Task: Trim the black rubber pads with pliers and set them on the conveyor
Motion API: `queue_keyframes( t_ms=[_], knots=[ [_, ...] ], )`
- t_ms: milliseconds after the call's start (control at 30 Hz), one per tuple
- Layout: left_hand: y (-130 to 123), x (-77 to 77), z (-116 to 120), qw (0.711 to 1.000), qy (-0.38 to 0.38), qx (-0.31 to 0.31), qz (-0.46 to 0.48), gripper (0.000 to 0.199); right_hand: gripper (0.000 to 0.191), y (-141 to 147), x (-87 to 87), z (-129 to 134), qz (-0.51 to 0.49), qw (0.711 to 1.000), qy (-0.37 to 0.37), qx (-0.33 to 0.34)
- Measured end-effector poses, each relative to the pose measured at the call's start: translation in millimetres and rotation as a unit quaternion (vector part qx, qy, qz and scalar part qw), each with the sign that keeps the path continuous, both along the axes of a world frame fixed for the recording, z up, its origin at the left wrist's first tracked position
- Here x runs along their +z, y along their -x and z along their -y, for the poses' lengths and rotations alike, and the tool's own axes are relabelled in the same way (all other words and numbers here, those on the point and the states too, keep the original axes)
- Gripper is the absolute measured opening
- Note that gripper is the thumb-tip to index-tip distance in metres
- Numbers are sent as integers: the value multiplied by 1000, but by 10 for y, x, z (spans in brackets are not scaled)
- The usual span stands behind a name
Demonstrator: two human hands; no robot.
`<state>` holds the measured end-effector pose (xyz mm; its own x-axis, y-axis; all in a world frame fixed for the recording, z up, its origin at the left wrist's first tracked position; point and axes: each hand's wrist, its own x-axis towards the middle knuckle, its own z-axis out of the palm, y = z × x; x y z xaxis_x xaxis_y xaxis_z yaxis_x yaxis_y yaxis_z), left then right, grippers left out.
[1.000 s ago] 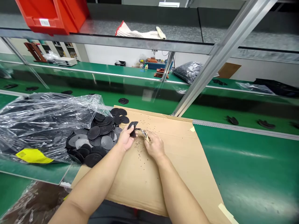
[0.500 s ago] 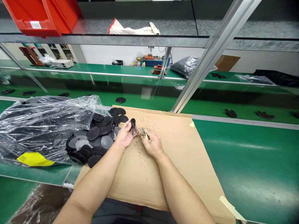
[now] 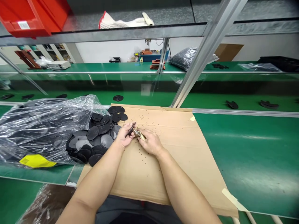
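Note:
My left hand (image 3: 124,137) is closed on a black disc (image 3: 130,130), which is turned nearly edge-on above the cardboard sheet (image 3: 182,158). My right hand (image 3: 150,141) grips a pair of cutting pliers (image 3: 139,134) with pale handles; their metal jaws are at the disc's right edge. Whether the jaws are closed on it is too small to tell. Tiny dark scraps (image 3: 140,151) are scattered over the cardboard under and beyond both hands. To the left of my left hand lies a heap of black discs (image 3: 93,133), spilling from a clear plastic bag (image 3: 46,124).
A slanted metal post (image 3: 198,59) rises behind the cardboard. Overhead, a shelf holds a red bin (image 3: 35,18) and a white glove (image 3: 123,23). Several black pieces (image 3: 118,98) lie on the green belt beyond. Tape (image 3: 234,199) holds the cardboard's right corner.
The disc in my left hand has turned to a thinner, edge-on view. The pliers have moved left to meet it. The camera view has shifted slightly.

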<state>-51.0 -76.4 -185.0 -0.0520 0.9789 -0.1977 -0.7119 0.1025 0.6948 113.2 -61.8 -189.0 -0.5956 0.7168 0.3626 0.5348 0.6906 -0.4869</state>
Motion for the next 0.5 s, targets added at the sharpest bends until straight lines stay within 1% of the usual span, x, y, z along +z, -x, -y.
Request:
queue_keyframes(
  t_ms=[167, 333, 500],
  knots=[
    [-41, 18, 5, 999, 13, 25, -36, 18, 41, 0, 12, 7, 33, 999, -8, -7],
    [-52, -6, -10, 996, 21, 60, -60, 17, 44, -21, 45, 9, 82, 996, -31, -24],
    [-63, -36, -26, 993, 33, 65, -89, 22, 49, -57, 106, 14, 122, 992, -15, -11]
  ],
)
